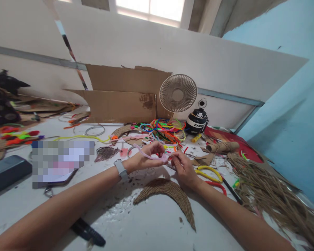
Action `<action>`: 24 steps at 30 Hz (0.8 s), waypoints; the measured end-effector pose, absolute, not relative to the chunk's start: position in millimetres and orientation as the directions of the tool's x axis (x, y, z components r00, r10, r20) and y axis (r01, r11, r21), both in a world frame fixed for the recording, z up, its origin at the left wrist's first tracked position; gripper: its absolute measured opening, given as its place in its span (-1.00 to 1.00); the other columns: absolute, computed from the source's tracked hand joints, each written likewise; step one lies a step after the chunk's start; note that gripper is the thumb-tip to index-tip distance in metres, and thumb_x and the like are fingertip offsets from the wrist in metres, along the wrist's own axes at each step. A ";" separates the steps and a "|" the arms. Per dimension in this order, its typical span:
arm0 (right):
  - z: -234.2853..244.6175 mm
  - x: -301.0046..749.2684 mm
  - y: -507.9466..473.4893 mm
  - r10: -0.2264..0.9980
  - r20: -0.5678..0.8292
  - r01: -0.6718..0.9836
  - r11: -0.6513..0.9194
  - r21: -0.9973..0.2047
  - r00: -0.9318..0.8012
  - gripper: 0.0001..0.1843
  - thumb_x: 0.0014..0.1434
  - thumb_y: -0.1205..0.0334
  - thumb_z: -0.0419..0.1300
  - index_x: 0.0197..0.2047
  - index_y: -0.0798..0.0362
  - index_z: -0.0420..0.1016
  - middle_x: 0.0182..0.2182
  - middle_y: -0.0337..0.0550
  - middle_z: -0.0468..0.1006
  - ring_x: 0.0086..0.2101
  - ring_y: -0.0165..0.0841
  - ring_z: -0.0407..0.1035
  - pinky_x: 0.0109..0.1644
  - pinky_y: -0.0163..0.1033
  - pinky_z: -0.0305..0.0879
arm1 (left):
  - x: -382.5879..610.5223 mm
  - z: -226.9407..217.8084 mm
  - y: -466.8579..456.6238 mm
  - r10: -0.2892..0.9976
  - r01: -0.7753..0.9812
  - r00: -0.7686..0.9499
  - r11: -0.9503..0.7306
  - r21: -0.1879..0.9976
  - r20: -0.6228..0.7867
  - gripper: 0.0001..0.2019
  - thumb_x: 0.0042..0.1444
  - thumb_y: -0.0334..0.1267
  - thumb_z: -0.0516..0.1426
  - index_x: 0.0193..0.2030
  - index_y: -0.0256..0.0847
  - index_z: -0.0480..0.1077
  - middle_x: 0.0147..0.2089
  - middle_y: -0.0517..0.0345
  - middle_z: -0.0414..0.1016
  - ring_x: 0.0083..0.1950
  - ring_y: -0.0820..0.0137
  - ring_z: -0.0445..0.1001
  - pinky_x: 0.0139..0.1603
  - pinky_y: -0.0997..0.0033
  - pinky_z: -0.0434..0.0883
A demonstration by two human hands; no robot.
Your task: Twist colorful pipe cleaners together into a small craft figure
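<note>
Left grip [144, 163]: we hold a pink pipe cleaner [143, 152] with it, thumb and fingers closed on the strand; a pale watch [121, 169] circles our wrist.
Right grip [184, 169]: we pinch with thumb and forefinger at the pipe cleaner's right end, close to our other fingertips.
Pink strand: we see it between our two hands, above the table [151, 232], its free end pointing up and left.
Crescent [170, 187]: it lies on the table below our hands, apart from both.
Loops: a yellow loop [208, 167] and a red loop [219, 185] sit just beside our right forearm.
Twine [274, 195]: a loose brown bundle spreads at our right.
Colored heap [167, 131]: many bright strands lie tangled beyond our hands.
Back: we face a fan [178, 94], a black-and-white bottle [196, 122] and cardboard [120, 106] propped near the wall.
</note>
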State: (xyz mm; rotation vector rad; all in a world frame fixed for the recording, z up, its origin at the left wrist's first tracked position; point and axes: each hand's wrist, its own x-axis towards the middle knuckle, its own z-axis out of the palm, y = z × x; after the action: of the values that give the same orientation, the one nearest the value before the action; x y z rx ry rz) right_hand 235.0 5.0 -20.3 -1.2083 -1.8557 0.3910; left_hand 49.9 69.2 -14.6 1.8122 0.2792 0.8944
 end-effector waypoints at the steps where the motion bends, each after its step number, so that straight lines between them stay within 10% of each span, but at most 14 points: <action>1: -21.1 235.3 5.0 0.863 0.486 0.575 0.471 -0.669 -0.142 -0.83 0.25 0.20 -0.08 -0.29 0.03 0.27 -0.53 -0.26 0.30 -0.49 -0.42 0.21 -0.37 -0.30 0.17 | 49.6 -14.0 69.6 0.565 -0.212 0.698 -0.424 0.880 0.440 -0.70 0.00 -0.23 0.19 -0.18 -0.27 0.19 -0.26 0.14 0.26 -0.27 0.49 0.27 -0.24 0.46 0.29; 9: -13.3 232.6 0.5 0.943 0.318 0.441 0.327 -0.836 -0.096 -0.81 0.23 0.13 -0.07 -0.33 0.02 0.25 -0.54 -0.29 0.33 -0.51 -0.43 0.22 -0.46 -0.34 0.16 | 48.0 -8.6 68.9 0.541 -0.049 0.715 -0.593 0.804 0.442 -0.71 -0.02 -0.17 0.20 -0.24 -0.28 0.25 -0.31 0.14 0.31 -0.30 0.47 0.29 -0.28 0.46 0.29; 24: -10.4 230.6 1.7 0.922 0.339 0.516 0.386 -0.765 -0.188 -0.83 0.23 0.19 -0.03 -0.32 0.07 0.30 -0.54 -0.31 0.29 -0.51 -0.46 0.18 -0.41 -0.35 0.13 | 48.5 -7.5 70.9 0.520 0.043 0.706 -0.708 0.705 0.480 -0.70 -0.04 -0.10 0.20 -0.29 -0.27 0.28 -0.30 0.14 0.35 -0.28 0.44 0.30 -0.23 0.45 0.26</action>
State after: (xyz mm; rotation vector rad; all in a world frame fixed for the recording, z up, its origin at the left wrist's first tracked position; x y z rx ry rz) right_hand 230.6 1.7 -10.4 -1.2468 -1.8395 0.6363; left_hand 48.5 70.9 -7.5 2.2254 0.4271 0.8989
